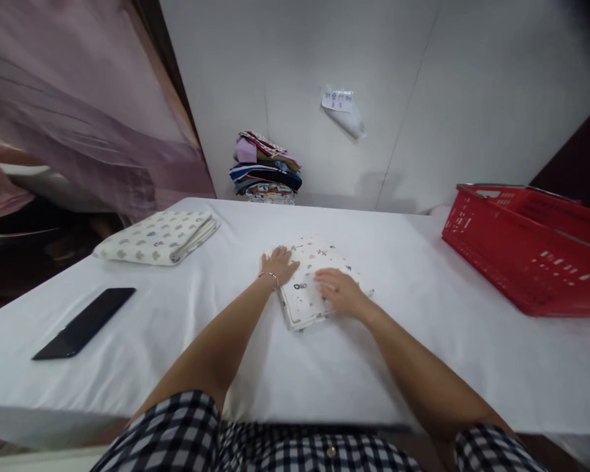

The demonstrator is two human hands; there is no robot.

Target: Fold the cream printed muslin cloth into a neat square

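Note:
A folded white cloth [307, 305] with small dark printed figures lies on the white-covered table in front of me. My left hand [279, 264] rests on its left edge, fingers stretched out and pointing away from me; a thin bracelet circles the wrist. Over the right part of the cloth is my right hand [341, 290], a little blurred, its fingers extended toward the left and slightly bent. Neither hand grips the fabric. Part of the cloth is covered by my hands.
Left on the table [216, 367] are a second folded printed cloth [160, 239] and a flat black slab like a phone [86, 323]. A red plastic basket [526, 255] stands at right. Stacked folded clothes [265, 167] sit by the back wall. Pinkish sheer fabric [93, 98] hangs at left, a person partly visible beside it.

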